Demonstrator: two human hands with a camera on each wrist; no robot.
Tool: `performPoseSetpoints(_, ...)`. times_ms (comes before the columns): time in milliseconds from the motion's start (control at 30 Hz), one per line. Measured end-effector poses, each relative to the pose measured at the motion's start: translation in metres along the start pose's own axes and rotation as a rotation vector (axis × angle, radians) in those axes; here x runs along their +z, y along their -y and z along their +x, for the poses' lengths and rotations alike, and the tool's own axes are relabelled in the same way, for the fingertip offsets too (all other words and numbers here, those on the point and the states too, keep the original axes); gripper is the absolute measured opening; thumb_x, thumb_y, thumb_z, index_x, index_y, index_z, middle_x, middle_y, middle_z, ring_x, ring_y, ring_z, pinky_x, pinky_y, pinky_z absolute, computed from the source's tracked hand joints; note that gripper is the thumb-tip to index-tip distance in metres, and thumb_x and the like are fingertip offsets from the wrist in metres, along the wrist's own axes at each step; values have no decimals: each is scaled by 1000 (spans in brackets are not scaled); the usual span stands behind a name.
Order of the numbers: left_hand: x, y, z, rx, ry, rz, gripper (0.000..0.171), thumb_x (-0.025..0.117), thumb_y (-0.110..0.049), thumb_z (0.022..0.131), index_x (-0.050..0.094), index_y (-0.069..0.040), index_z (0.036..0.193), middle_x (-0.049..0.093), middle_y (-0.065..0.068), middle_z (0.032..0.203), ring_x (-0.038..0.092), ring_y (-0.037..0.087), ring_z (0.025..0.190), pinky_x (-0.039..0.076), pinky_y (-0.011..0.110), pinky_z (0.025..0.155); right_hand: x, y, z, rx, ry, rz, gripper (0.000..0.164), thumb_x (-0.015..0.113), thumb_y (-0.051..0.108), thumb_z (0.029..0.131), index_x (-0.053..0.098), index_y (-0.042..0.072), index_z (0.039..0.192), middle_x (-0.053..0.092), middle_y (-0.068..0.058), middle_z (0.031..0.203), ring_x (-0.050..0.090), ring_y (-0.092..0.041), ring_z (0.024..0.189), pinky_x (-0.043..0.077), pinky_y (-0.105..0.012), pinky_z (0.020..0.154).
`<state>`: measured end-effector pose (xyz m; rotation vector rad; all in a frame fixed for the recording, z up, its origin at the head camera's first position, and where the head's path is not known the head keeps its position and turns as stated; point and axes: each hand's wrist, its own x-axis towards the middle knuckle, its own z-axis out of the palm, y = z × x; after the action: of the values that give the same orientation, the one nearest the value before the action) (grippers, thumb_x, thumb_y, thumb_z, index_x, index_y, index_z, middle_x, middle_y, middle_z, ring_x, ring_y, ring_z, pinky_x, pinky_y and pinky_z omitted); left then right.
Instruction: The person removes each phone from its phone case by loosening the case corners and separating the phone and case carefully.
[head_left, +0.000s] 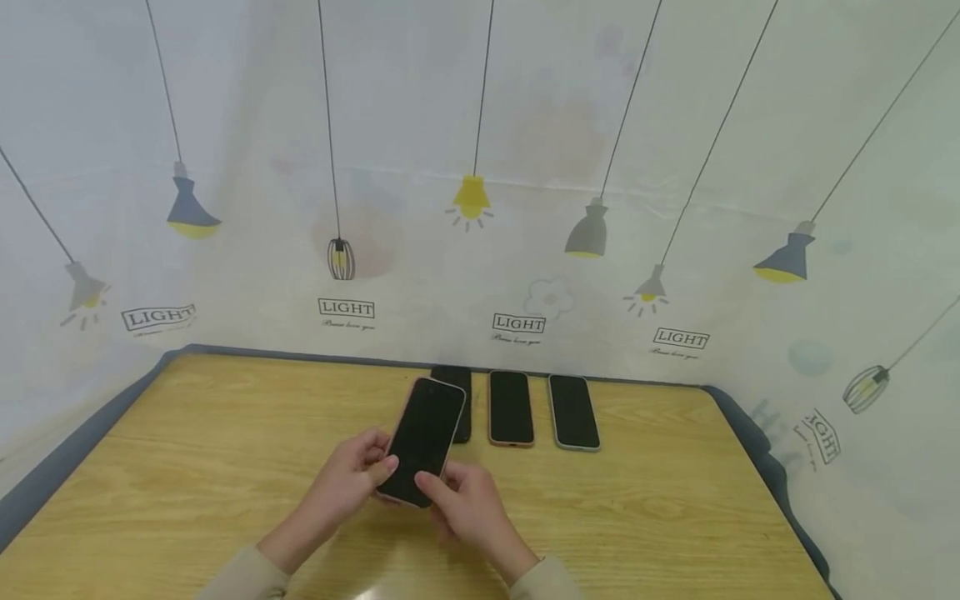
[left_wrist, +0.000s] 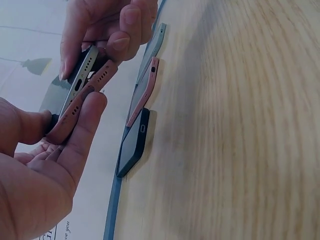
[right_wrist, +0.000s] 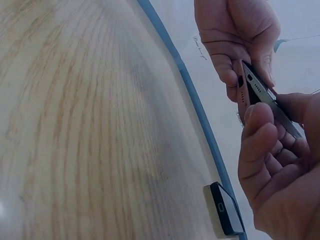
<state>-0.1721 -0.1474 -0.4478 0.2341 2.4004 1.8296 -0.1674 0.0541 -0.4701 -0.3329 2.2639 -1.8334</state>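
A smartphone [head_left: 426,429] with a dark screen is held above the table, tilted, between both hands. Its pink case [left_wrist: 80,111] stands apart from the phone's silver bottom edge [left_wrist: 82,75] on the right-hand side, leaving a wedge-shaped gap; the other end of that edge is still inside the case. My left hand [head_left: 348,475] grips the lower left corner, thumb over the screen and fingers under the case. At the lower right, my right hand [head_left: 474,504] pinches the phone, thumb on the screen side and curled fingers by the loosened case corner.
Three more phones lie in a row near the table's far edge: a black one [head_left: 463,421] partly hidden behind the held phone, one in a pink case [head_left: 511,408], and one in a pale green case [head_left: 574,412]. A lamp-printed curtain [head_left: 420,100] surrounds the wooden table [head_left: 637,508].
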Motion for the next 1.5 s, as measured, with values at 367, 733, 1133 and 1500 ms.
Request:
performPoseSetpoints(367, -6, 3, 3, -10, 85, -78, 23, 56, 3, 102, 55, 16, 121, 73, 22, 100, 74, 31, 85, 65, 44, 68, -2, -2, 0, 27, 66, 81, 21, 61, 13, 104, 67, -6, 100, 68, -26, 74, 60, -10, 47, 57, -34, 45)
performPoseSetpoints(733, -2, 1, 4, -51, -34, 61, 16, 61, 3, 100, 62, 12, 113, 75, 17, 95, 73, 24, 83, 61, 34, 65, -3, -4, 1, 91, 74, 148, 21, 57, 14, 107, 64, -6, 104, 68, -15, 74, 63, -15, 52, 61, -44, 51)
performPoseSetpoints(1133, -4, 2, 5, -87, -78, 80, 14, 63, 3, 99, 63, 9, 112, 76, 15, 93, 72, 22, 77, 60, 34, 65, -3, -4, 1, 94, 58, 154, 21, 57, 13, 107, 64, -6, 103, 68, -17, 74, 63, -15, 52, 60, -41, 50)
performPoseSetpoints(1500, -12, -1, 2, -90, -103, 133, 15, 66, 4, 97, 63, 9, 111, 75, 18, 98, 70, 24, 82, 61, 36, 65, -4, -1, 2, 83, 67, 132, 21, 56, 14, 107, 63, -5, 100, 69, -16, 74, 64, -14, 52, 61, -46, 53)
